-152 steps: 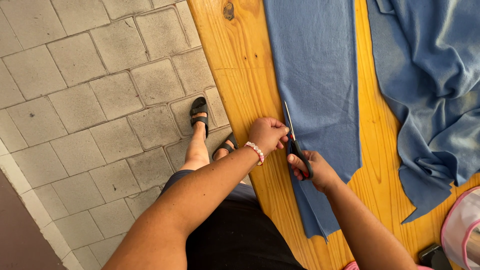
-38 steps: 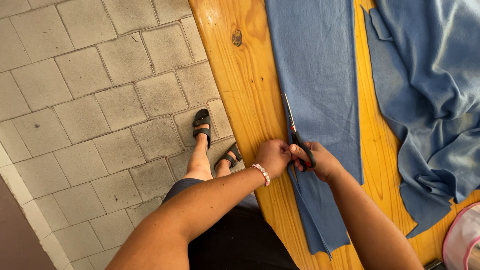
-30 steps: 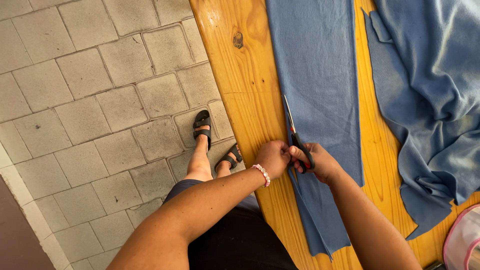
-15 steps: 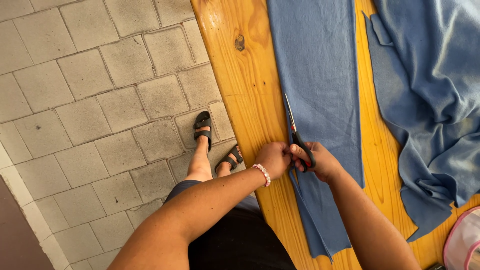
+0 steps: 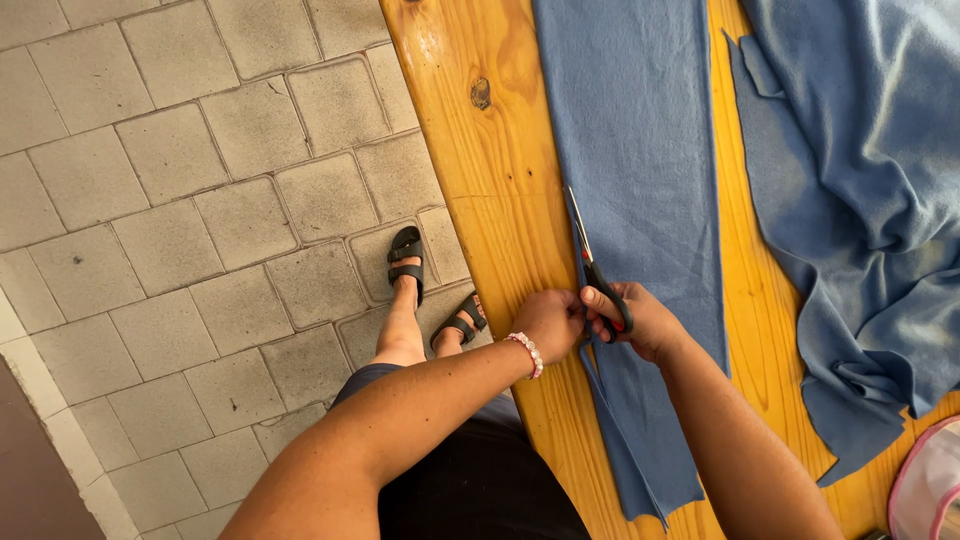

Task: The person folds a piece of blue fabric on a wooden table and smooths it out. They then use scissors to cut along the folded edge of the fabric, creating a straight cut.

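The right hand (image 5: pixel 645 322) is closed through the handles of the scissors (image 5: pixel 597 270), blades lying in the blue cloth strip (image 5: pixel 640 180). The left hand (image 5: pixel 552 322), fingers curled, pins the cloth's cut edge just beside them on the wooden table (image 5: pixel 500 150).

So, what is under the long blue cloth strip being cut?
The yellow wooden table lies under the long blue fleece strip; its surface directly beneath is covered. The right hand holds scissors.
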